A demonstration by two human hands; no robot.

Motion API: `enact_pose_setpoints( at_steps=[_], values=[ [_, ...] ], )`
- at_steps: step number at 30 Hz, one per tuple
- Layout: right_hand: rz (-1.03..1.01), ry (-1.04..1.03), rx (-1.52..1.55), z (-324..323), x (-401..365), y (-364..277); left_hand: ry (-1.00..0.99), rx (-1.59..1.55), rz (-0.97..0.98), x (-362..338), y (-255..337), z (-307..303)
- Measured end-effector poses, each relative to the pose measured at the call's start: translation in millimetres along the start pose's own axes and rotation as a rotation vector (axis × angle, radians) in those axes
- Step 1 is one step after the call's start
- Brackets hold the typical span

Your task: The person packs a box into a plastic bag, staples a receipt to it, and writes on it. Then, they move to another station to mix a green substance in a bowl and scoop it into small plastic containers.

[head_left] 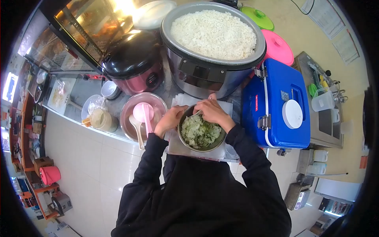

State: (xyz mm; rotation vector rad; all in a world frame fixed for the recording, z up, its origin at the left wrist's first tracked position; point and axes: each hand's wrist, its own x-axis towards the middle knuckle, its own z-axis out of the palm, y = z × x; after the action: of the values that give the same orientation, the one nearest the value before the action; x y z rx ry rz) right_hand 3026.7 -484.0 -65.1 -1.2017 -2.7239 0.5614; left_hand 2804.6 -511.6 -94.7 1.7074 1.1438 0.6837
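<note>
A round metal bowl (183, 139) stands in front of me on white paper sheets (173, 148). Inside it is white rice mixed with chopped green bits (200, 132). My left hand (172, 119) grips the bowl's left rim, thumb and fingers closed on it. Over the bowl's far edge, my right hand (212, 111) is closed, with its fingertips bent down at the rice. A thin pale edge shows beside those fingertips, but what they hold is mostly hidden.
Behind the bowl stands a large cooker (197, 75) full of white rice. A blue cooler box (276, 102) is at the right. Left are a metal basin (125, 112) with a pink ladle (144, 112) and white rice paddle (137, 124), a jar (103, 120) and a smaller cooker (136, 59).
</note>
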Motion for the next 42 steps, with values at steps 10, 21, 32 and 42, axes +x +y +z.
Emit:
enact_pose_setpoints(
  at_steps=[10,21,32,42],
  values=[
    [0.022,0.326,-0.237,-0.7,-139.5,-42.6,0.101,0.264,0.077,16.7,-14.0,9.1],
    [0.080,0.068,-0.198,-43.8,-149.9,-61.7,0.367,-0.033,-0.297,-91.4,43.3,48.1],
    [0.185,0.194,-0.327,1.0,-103.3,-51.3,0.376,-0.465,-0.279,-90.1,19.3,54.3],
    [0.146,0.181,-0.381,16.6,-115.0,-60.8,0.293,-0.381,-0.233,-75.8,17.3,50.3]
  ],
)
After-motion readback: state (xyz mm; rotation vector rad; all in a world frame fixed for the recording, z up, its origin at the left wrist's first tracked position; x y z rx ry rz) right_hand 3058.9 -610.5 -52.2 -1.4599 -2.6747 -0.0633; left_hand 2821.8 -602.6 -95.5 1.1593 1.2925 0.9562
